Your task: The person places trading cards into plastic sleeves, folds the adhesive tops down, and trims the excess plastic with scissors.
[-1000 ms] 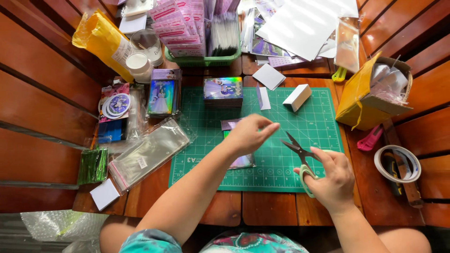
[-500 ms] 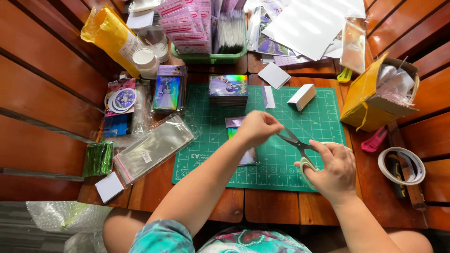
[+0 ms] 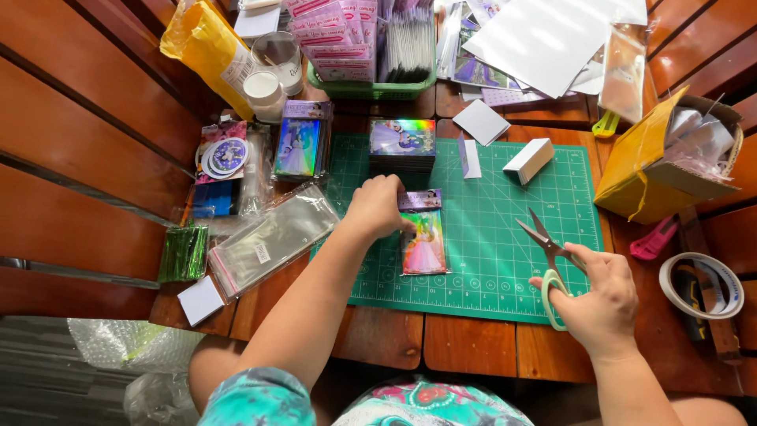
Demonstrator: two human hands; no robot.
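Observation:
My left hand [image 3: 377, 207] rests on the green cutting mat [image 3: 489, 229], fingers pinching the top left edge of a clear-sleeved picture card [image 3: 423, 238] that lies flat on the mat. My right hand [image 3: 595, 298] holds green-handled scissors [image 3: 550, 254] over the mat's right side, blades slightly apart and pointing up and left, apart from the card. A stack of shiny holographic cards [image 3: 402, 143] sits at the mat's far edge.
Clear sleeves [image 3: 268, 241] and green twist ties [image 3: 183, 253] lie left of the mat. A yellow box [image 3: 658, 170], pink cutter [image 3: 653, 238] and tape roll [image 3: 702, 285] sit right. A green basket [image 3: 371, 88], white papers [image 3: 544, 35] and small white boxes [image 3: 528, 160] stand behind.
My left hand has lowered the sleeved card from near the scissors onto the mat and moved left. My right hand has drawn the scissors back to the right and down.

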